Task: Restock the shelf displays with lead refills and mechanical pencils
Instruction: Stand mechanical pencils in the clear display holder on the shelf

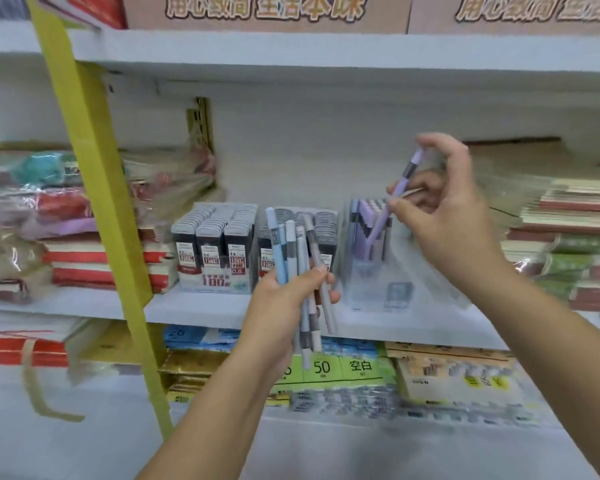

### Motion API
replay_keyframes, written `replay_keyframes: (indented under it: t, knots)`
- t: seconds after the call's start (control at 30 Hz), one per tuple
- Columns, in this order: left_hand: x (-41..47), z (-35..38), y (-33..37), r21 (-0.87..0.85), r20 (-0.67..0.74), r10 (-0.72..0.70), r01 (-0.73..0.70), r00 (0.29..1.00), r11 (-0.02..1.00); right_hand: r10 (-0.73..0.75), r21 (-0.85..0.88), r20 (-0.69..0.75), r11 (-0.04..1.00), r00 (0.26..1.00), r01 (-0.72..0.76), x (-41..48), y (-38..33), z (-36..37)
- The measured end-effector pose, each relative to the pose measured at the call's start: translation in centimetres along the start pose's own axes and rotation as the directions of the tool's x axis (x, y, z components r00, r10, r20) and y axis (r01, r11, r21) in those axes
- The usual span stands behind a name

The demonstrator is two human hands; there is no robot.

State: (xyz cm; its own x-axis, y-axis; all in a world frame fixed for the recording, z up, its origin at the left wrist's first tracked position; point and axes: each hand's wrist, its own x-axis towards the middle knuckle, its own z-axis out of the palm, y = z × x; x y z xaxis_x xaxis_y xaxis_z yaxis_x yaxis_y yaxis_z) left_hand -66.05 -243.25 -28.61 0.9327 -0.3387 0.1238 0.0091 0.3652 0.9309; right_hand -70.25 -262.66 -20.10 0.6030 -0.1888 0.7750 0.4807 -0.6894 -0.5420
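A bundle of pencils (293,247) is gripped by the left hand (284,306). A purple pencil (403,184), pinched by the right hand (444,216), is tipped apparently into the clear box (368,282) on the shelf (187,308). Light, stiff, slippery barrels are best held mid-length.

left hand (284,299) grips pencils (300,268); right hand (440,209) pinches purple pencil (394,199).

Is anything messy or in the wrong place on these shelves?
Yes: a yellow strip hangs slanted across the shelves at left, partly covering the stacked packs. The lead refill boxes stand in neat rows.
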Motion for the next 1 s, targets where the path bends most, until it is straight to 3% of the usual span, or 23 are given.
replay_keyframes:
  t: [0.2,0.57,0.73,0.8,0.87,0.93,1.0]
  knots:
    - [1.2,0.6,-1.0,0.014,-0.02,-0.028,0.028,0.999,0.999,0.003,-0.267,0.127,0.963,0.992,0.031,-0.7,3.0,2.0]
    - [1.8,1.6,-2.5,-0.001,-0.007,-0.041,0.041,0.999,0.999,0.023,-0.311,0.224,0.949,0.974,0.05,-2.0,5.3,2.6]
    - [1.7,1.6,-2.3,0.002,0.052,-0.042,0.042,0.998,0.999,0.006,-0.332,0.089,0.943,0.996,0.024,-1.7,4.4,2.5]
    - [1.6,1.7,-2.1,0.017,0.106,-0.041,0.04,0.994,0.999,0.032,-0.252,0.072,0.968,0.997,-0.013,-2.2,3.5,2.6]
    - [1.5,1.9,-1.9,0.034,0.16,-0.044,0.039,0.986,0.999,0.13,-0.004,0.135,0.991,0.982,-0.131,-2.9,2.3,2.9]
    - [1.4,2.3,-1.8,0.048,0.203,-0.038,0.029,0.978,0.998,0.191,0.21,0.218,0.948,0.957,-0.237,-3.2,1.4,3.1]
    - [1.3,2.5,-1.8,0.036,0.225,-0.027,0.02,0.974,0.999,0.219,0.309,0.23,0.907,0.948,-0.285,-3.3,1.1,3.0]
